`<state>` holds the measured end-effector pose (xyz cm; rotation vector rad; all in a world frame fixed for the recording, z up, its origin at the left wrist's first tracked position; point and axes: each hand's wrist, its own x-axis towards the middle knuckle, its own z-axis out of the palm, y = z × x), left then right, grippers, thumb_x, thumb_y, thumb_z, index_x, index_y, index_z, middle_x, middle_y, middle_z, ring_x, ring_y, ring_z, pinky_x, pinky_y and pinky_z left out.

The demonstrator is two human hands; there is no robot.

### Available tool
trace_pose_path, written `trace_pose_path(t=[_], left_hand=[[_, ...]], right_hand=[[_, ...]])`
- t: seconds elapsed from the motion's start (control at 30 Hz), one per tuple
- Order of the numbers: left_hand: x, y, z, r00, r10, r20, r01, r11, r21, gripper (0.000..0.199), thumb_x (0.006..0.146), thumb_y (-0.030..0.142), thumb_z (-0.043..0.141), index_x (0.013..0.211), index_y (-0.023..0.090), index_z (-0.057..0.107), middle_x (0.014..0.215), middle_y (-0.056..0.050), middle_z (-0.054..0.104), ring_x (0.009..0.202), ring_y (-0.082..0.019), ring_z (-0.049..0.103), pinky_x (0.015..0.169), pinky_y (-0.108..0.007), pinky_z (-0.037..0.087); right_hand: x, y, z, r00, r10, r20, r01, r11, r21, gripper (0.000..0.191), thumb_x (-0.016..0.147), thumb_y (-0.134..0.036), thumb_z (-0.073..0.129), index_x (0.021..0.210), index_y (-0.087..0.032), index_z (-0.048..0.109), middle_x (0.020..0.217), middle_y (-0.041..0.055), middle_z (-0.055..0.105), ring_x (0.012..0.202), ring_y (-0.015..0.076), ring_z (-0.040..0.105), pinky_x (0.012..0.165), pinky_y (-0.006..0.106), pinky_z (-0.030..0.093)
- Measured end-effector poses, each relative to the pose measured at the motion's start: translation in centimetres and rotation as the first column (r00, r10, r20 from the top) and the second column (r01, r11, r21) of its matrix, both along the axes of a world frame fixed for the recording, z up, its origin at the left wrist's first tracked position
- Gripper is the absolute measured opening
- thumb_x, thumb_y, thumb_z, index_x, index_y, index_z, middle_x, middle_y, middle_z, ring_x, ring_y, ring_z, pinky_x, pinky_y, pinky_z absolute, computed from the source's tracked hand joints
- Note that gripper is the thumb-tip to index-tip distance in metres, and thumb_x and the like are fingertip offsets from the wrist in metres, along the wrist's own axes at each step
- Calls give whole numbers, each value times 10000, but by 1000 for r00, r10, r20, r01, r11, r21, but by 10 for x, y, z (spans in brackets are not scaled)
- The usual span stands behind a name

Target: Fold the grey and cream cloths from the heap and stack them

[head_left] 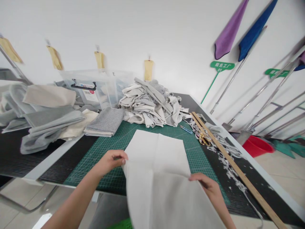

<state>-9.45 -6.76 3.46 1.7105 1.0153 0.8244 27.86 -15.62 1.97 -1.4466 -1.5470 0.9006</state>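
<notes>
I take the middle of the cloth as the centre of the clock, with the person at six. On the black bench [64,156] lies a green gridded cutting mat [200,159], and over it is spread a large white-and-grey cloth with creases [154,168]. Its near part comes past the bench edge at six o'clock. The main danger, I think, is this overhanging part: its weight could pull the cloth backwards and make it crooked.

The high pile of pale grey cloth pieces [150,103] stands loosely at twelve o'clock; if the far edge is pushed into it, some pieces may slide down. The folded dark grey fabric stack [105,121], at ten to eleven, could be disturbed in the same way.

The left hand [114,159] pinches the left edge, thumb against fingers. The right hand [207,186] is nearly closed at the right edge and seems to hold it, although its thumb is hidden. If they pull unequally, the creases could go askew.

A wide swing towards three o'clock could knock the long wooden strip [238,171]. The gold-handled scissors [203,139] at two, and the small blue snips [186,129] at one, could catch the fabric. Lastly, the white thread scraps [230,173] at three might stick to it.
</notes>
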Motion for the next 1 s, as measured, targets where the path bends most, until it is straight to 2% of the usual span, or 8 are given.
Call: trace_pose_path(t=[0.1,0.23,0.3,0.43,0.57,0.73,0.87,1.0], left_hand=[[15,27,-12,951,283,127,-277,959,-67,208,647,324,547,714,128,565,644,-5,574,596,-115,504,568,-214,375],[20,63,-42,882,454,-129,-468,876,-116,198,593,306,542,675,126,559,632,-3,577,590,-123,509,563,-219,369],[17,74,-54,849,463,-256,-501,859,-105,140,541,257,561,603,131,563,591,2,567,585,-129,505,560,-221,360],[8,79,-63,858,408,-311,-470,869,-157,102,506,232,572,556,143,565,529,21,537,525,-117,485,502,-210,339],[6,83,-57,894,314,-321,-412,858,-306,157,570,291,530,621,144,554,466,37,482,391,-91,437,410,-205,329],[9,105,-45,918,271,-291,-377,823,-424,258,625,372,502,747,146,534,584,2,556,420,-104,506,437,-231,405],[19,127,-43,900,312,-305,-418,817,-397,293,625,394,526,766,137,528,604,-14,574,443,-105,525,458,-228,422],[33,143,-48,849,371,-376,-486,827,-282,248,620,344,554,728,120,559,541,-17,568,463,-123,533,436,-213,404]], right_hand=[[0,30,-5,974,-136,-184,116,987,-113,212,586,-339,539,708,-174,589,632,14,595,549,155,536,484,242,410],[2,67,-28,958,-277,-70,256,940,-224,165,558,-298,530,618,-150,570,528,-11,557,485,127,494,449,218,361],[4,77,-37,962,-274,-10,264,936,-233,84,518,-237,551,518,-154,537,443,-43,491,427,94,432,415,197,315],[8,81,-47,957,-281,70,290,924,-250,90,517,-211,541,465,-163,486,408,-76,400,396,59,357,379,173,254],[9,79,-46,964,-251,92,268,897,-351,132,575,-304,508,564,-172,510,405,-80,371,364,68,368,346,175,275],[9,91,-35,963,-235,132,270,854,-445,270,642,-410,451,759,-181,532,440,-70,411,341,71,407,363,198,349],[12,109,-31,949,-222,224,303,841,-449,323,669,-427,424,848,-183,538,499,-40,490,340,75,442,378,208,359],[15,121,-35,907,-211,366,353,854,-382,262,657,-392,452,745,-173,565,475,-26,500,364,91,462,392,207,337]])
